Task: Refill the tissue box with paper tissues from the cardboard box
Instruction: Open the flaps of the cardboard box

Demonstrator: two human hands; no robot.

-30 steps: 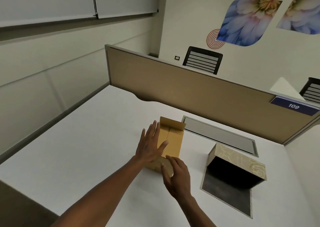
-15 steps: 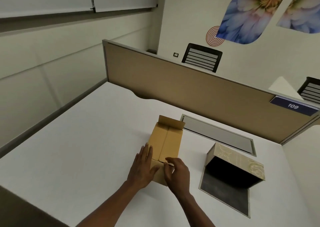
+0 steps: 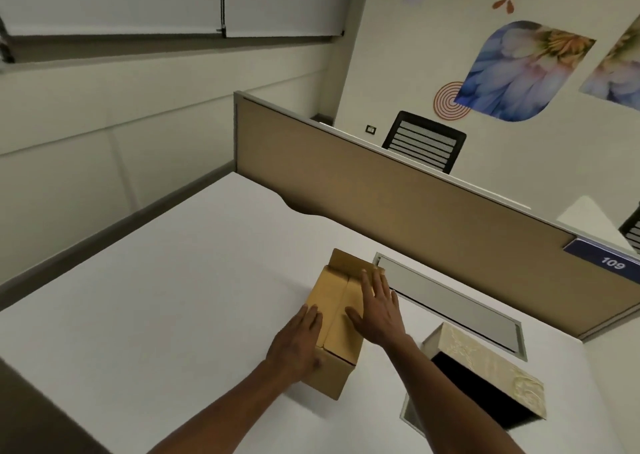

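Note:
A brown cardboard box point(image 3: 332, 297) lies on the white desk point(image 3: 156, 308) with its top flaps folded down and its far end flap standing up. My left hand point(image 3: 298, 344) grips the box's near left corner. My right hand point(image 3: 379, 310) rests flat on the right top flap, fingers spread. To the right lies the tissue box point(image 3: 491, 363), beige with a floral pattern, tipped on its side so its dark hollow inside faces me. No tissues are visible.
A grey cable-tray lid point(image 3: 450, 301) is set into the desk behind both boxes. A tan partition point(image 3: 381, 204) with a "109" label closes the far edge. A dark flat panel point(image 3: 410, 412) lies under the tissue box. A black chair point(image 3: 426, 145) stands beyond.
My right hand moved from the box's near end up onto the right top flap and flattened. My left hand slid back to the near left corner. The view tilted slightly.

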